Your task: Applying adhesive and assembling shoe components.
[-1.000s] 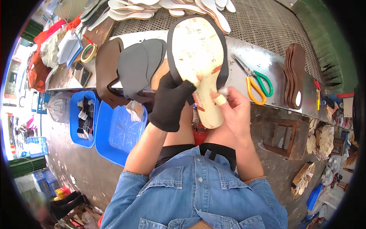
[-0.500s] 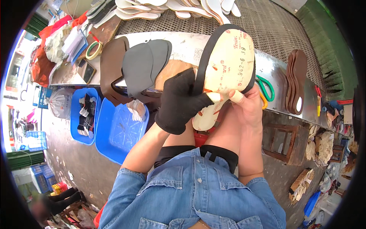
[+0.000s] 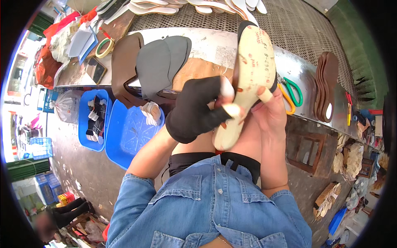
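Observation:
A long cream insole (image 3: 254,62) with printed marks and a dark covering along part of its edge is held up over my lap, toe end pointing away. My right hand (image 3: 269,107), bare with a pale wrap on the thumb, is closed on its right side, thumb on the cream face. My left hand (image 3: 198,107) wears a black glove with uncovered fingertips. Its thumb presses on the insole's narrow middle and its curled fingers are at the left edge, slightly blurred. Whatever the right fingers do underneath is hidden.
Grey sheet pieces (image 3: 155,62) and brown ones (image 3: 124,66) lie on the bench's left. Green-handled scissors (image 3: 295,93) and stacked brown insoles (image 3: 324,89) are on the right. Pale insoles (image 3: 157,8) are piled behind. Blue bins (image 3: 128,142) stand at left, a wooden stool (image 3: 316,153) at right.
The insole has turned, now showing narrower with less dark edge, its heel end nearer me. My left hand has shifted from the forepart's edge toward the narrow middle; my right hand keeps hold.

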The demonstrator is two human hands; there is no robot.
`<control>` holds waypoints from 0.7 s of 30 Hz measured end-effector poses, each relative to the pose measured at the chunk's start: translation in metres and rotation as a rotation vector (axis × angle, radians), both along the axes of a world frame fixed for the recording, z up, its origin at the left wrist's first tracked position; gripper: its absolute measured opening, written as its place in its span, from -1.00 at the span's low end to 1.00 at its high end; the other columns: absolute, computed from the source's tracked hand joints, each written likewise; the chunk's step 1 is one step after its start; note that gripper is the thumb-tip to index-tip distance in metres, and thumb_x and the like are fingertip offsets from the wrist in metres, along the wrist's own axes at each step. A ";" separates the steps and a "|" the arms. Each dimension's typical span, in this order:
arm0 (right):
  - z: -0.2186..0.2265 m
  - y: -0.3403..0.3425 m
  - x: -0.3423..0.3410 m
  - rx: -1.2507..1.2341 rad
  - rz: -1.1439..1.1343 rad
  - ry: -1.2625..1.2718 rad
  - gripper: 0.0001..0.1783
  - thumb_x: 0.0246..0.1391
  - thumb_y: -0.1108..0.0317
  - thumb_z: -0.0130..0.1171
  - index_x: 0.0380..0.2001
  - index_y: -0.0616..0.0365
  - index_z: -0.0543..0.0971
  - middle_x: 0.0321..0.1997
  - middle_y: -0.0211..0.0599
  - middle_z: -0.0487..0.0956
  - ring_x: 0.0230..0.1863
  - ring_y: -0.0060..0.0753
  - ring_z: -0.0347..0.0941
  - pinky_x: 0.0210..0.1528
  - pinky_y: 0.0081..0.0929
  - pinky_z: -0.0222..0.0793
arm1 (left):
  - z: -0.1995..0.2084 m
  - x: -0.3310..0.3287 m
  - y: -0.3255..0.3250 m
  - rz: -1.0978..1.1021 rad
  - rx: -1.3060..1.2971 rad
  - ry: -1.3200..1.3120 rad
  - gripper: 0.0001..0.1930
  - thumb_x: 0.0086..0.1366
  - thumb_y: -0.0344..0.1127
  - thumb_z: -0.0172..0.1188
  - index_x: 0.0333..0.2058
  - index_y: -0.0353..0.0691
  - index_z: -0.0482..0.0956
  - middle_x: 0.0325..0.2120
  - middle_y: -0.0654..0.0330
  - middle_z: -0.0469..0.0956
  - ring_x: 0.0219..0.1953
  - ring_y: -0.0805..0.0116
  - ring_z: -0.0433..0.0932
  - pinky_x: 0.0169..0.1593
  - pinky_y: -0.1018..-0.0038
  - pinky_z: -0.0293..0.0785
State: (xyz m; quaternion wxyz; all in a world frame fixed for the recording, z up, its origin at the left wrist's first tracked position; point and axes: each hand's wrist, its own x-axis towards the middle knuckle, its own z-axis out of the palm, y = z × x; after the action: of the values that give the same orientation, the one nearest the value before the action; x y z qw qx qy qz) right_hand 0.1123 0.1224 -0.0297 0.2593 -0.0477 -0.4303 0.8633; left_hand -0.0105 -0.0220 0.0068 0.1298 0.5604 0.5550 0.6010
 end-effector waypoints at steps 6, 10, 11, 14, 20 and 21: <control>0.002 0.000 -0.001 -0.225 0.021 0.048 -0.63 0.06 0.49 0.16 -0.02 0.30 0.48 -0.04 -0.17 0.56 -0.03 -0.34 0.51 0.03 -0.38 0.45 | -0.009 0.001 -0.009 0.011 -0.365 -0.204 -0.83 0.24 -0.33 0.15 -0.34 -0.34 0.44 -0.56 0.22 0.46 -0.48 0.44 0.43 -0.38 0.48 0.37; 0.004 -0.008 -0.003 -0.134 -0.094 -0.006 -0.65 0.05 0.51 0.15 -0.04 0.31 0.49 -0.07 -0.15 0.57 -0.07 -0.34 0.53 0.00 -0.38 0.46 | -0.002 0.004 -0.017 0.128 -0.531 0.006 -0.83 0.18 -0.36 0.18 -0.39 -0.35 0.45 -0.68 0.11 0.39 -0.60 0.42 0.41 -0.46 0.46 0.35; 0.004 -0.009 -0.003 -0.144 -0.095 -0.018 -0.65 0.05 0.52 0.15 -0.05 0.32 0.49 -0.08 -0.15 0.58 -0.07 -0.34 0.53 -0.01 -0.39 0.47 | -0.004 0.003 -0.020 0.135 -0.530 0.007 -0.83 0.18 -0.36 0.18 -0.39 -0.35 0.45 -0.68 0.11 0.39 -0.60 0.42 0.41 -0.46 0.46 0.35; 0.008 -0.009 0.001 -0.153 -0.040 0.002 -0.67 0.01 0.53 0.17 -0.09 0.34 0.52 -0.09 -0.13 0.58 -0.11 -0.34 0.55 -0.06 -0.42 0.48 | -0.002 -0.004 -0.019 0.088 -0.477 0.086 -0.82 0.18 -0.34 0.19 -0.45 -0.32 0.44 -0.66 0.17 0.42 -0.56 0.44 0.44 -0.44 0.51 0.36; 0.010 -0.024 -0.002 0.073 -0.011 -0.053 -0.69 -0.04 0.56 0.21 -0.15 0.34 0.56 -0.17 -0.17 0.61 -0.20 -0.44 0.56 -0.18 -0.54 0.48 | -0.012 -0.016 0.027 -0.175 -0.021 -1.261 -0.61 0.34 -0.16 -0.06 -0.06 -0.40 0.41 -0.26 0.09 0.49 -0.23 0.28 0.48 -0.15 0.49 0.39; 0.006 -0.024 -0.001 0.153 -0.018 -0.109 -0.69 -0.04 0.56 0.22 -0.16 0.33 0.57 -0.18 -0.18 0.62 -0.19 -0.48 0.55 -0.19 -0.56 0.46 | -0.012 -0.012 0.028 -0.170 -0.015 -1.257 -0.61 0.34 -0.16 -0.06 -0.06 -0.40 0.41 -0.26 0.09 0.49 -0.23 0.28 0.48 -0.15 0.49 0.39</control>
State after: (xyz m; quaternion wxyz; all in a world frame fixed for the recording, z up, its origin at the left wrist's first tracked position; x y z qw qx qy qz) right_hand 0.1114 0.0988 -0.0238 0.2462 -0.0784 -0.5082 0.8216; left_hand -0.0227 0.0060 -0.0057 0.4823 0.1417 0.3305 0.7988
